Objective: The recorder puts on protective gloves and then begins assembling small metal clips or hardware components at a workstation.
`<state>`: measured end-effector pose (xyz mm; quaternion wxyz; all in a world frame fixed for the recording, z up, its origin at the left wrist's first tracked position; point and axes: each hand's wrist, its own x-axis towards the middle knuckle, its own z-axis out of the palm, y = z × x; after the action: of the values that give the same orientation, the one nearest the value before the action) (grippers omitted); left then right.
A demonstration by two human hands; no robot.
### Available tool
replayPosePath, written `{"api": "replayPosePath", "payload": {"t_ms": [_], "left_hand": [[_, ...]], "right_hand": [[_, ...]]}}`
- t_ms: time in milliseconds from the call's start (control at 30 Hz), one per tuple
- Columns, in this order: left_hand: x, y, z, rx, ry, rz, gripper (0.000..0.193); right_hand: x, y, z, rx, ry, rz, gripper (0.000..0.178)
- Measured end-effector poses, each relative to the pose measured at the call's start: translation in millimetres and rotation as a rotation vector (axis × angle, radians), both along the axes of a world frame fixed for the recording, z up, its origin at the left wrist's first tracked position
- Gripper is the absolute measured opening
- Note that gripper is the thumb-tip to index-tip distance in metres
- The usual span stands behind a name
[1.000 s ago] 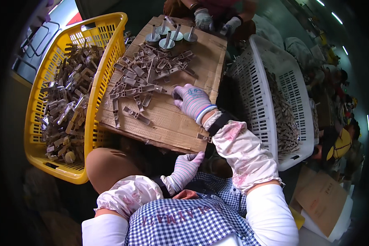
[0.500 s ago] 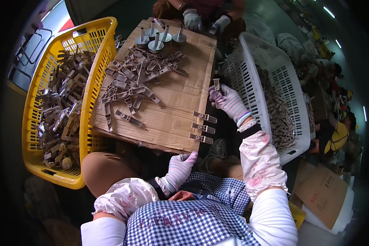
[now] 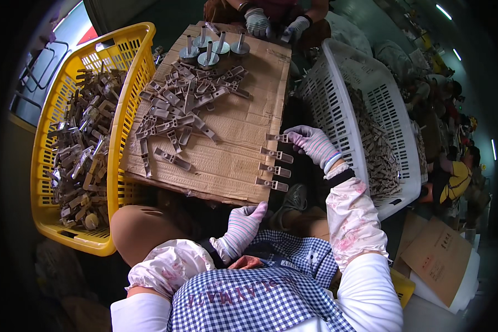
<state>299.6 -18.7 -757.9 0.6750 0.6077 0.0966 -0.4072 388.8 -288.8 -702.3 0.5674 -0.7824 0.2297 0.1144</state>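
Observation:
My right hand (image 3: 315, 145), in a striped glove, pinches the end of a small grey-brown bracket (image 3: 276, 138) at the right edge of the cardboard-topped table (image 3: 238, 122). Below that bracket, several like it lie in a column, the nearest a slotted bracket (image 3: 271, 184), their ends jutting past the edge. My left hand (image 3: 242, 227), gloved too, is closed by the board's near edge, thumb pointing toward it; whatever its fingers hold is hidden. A loose pile of brackets (image 3: 188, 102) spreads over the board's left half.
Several round metal discs with upright posts (image 3: 207, 59) stand at the far end. A yellow basket (image 3: 113, 182) of brackets is on the left, a white basket (image 3: 337, 94) of small parts on the right. Across the board are a co-worker's gloved hands (image 3: 257, 23).
My right hand has brought a bracket from beside the board onto its right edge, above the others in the column. My left hand has stayed put.

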Motion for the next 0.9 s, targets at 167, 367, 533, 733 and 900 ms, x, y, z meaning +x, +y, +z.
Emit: {"api": "replayPosePath", "payload": {"t_ms": [167, 367, 533, 733, 900], "left_hand": [[0.0, -0.1, -0.4, -0.012, 0.002, 0.005, 0.035], [1.7, 0.3, 6.8, 0.008, 0.020, -0.014, 0.034], [-0.7, 0.2, 1.0, -0.054, 0.039, 0.008, 0.033], [-1.3, -0.4, -0.2, -0.050, 0.037, 0.017, 0.033], [-1.5, 0.2, -9.2, -0.007, 0.040, -0.022, 0.034]], "right_hand": [[-1.6, 1.9, -20.3, -0.049, -0.052, -0.073, 0.019], [-3.2, 6.3, -36.1, -0.058, -0.099, -0.158, 0.017], [-5.3, 9.8, -36.5, -0.008, -0.113, -0.220, 0.016], [-6.5, 13.9, -37.4, -0.038, -0.105, -0.214, 0.015], [-7.1, 10.9, -51.6, -0.186, -0.146, -0.178, 0.016]]}}
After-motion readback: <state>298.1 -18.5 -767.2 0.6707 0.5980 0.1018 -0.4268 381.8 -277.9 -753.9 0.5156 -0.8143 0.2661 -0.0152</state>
